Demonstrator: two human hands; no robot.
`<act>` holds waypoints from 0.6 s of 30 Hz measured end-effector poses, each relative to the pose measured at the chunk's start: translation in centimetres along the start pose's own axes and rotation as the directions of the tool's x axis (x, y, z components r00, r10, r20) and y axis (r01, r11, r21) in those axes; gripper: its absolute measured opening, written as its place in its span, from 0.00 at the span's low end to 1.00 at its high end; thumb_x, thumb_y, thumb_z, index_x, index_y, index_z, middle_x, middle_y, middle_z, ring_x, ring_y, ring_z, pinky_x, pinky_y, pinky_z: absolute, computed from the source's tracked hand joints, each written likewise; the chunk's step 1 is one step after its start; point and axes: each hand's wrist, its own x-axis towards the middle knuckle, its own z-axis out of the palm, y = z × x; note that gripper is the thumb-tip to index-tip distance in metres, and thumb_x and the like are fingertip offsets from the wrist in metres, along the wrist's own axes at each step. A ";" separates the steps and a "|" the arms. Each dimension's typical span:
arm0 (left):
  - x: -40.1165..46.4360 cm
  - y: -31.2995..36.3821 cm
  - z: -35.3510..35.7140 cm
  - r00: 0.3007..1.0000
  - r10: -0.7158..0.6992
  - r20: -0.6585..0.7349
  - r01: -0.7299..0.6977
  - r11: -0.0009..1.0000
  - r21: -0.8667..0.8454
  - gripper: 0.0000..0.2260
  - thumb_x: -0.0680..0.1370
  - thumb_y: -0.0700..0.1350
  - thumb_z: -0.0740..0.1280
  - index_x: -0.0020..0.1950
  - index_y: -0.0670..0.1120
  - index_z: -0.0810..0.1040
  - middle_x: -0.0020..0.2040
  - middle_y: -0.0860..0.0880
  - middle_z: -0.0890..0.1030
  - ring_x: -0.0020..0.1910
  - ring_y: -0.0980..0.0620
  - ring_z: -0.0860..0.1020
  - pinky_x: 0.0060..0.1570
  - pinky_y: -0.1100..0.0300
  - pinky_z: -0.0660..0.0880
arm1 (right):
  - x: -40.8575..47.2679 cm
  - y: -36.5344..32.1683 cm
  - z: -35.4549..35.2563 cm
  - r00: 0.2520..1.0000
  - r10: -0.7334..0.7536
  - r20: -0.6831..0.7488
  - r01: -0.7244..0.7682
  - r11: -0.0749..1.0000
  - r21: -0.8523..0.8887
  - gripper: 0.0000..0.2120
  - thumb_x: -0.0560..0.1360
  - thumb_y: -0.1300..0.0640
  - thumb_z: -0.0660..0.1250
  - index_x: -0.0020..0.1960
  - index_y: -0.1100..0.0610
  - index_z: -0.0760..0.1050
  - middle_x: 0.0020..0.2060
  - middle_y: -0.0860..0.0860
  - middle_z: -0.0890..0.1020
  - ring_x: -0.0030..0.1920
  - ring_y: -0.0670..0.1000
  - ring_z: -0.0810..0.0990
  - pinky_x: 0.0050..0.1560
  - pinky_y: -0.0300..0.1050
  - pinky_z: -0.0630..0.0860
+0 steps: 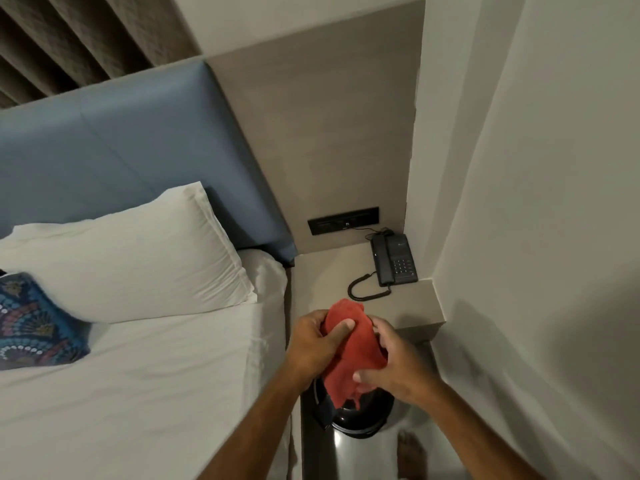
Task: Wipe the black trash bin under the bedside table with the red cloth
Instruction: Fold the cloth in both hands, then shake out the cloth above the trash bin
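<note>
While both hands grip the red cloth (349, 355), left hand (317, 344) pinching its upper end and right hand (398, 368) closed on its lower edge, the black trash bin (360, 415) sits directly below them on the floor. Its rim stands at the front edge of the bedside table (391, 306), and the right hand looks slightly nearer, so the reach is straight down.

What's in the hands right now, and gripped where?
The red cloth, held in both hands: left hand pinches its upper end, right hand grips its lower right edge.

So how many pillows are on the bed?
2. A white pillow leans against the blue headboard, and a patterned blue cushion lies in front of it at the left edge. More may be out of view.
</note>
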 end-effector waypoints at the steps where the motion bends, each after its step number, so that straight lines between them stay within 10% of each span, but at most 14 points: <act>1: 0.4 0.3 -0.7 0.999 0.013 0.034 -0.014 1.000 0.017 0.21 0.67 0.61 0.76 0.55 0.54 0.79 0.49 0.52 0.85 0.45 0.56 0.85 0.44 0.57 0.84 | 0.4 -0.6 -0.5 1.000 -0.028 0.005 0.028 0.999 0.025 0.48 0.67 0.47 0.79 0.77 0.36 0.53 0.63 0.45 0.78 0.61 0.50 0.81 0.56 0.54 0.84; 7: 2.7 2.4 -5.7 0.955 -0.074 0.286 -0.077 0.873 0.482 0.47 0.56 0.58 0.83 0.71 0.50 0.66 0.63 0.51 0.77 0.59 0.49 0.79 0.60 0.50 0.78 | 2.8 -5.1 -4.4 0.946 -0.307 -0.104 0.273 0.928 -0.254 0.16 0.74 0.56 0.70 0.59 0.42 0.79 0.48 0.42 0.83 0.49 0.41 0.82 0.49 0.36 0.78; 13: 4.2 3.9 -9.6 0.918 0.035 0.396 -0.290 0.740 0.606 0.08 0.71 0.48 0.73 0.49 0.52 0.79 0.44 0.53 0.82 0.43 0.51 0.82 0.45 0.55 0.81 | 4.3 -9.3 -7.3 0.975 -0.221 -0.024 0.209 0.950 -0.230 0.25 0.77 0.60 0.68 0.70 0.40 0.73 0.46 0.39 0.79 0.39 0.36 0.82 0.33 0.28 0.75; 18: 4.9 4.2 -12.0 0.902 0.081 0.425 -0.351 0.712 0.609 0.14 0.72 0.42 0.70 0.57 0.49 0.80 0.50 0.51 0.84 0.47 0.52 0.82 0.47 0.58 0.80 | 5.4 -11.0 -6.9 0.985 -0.174 -0.015 0.159 0.931 -0.330 0.04 0.77 0.55 0.71 0.45 0.46 0.81 0.42 0.46 0.84 0.44 0.49 0.85 0.43 0.42 0.82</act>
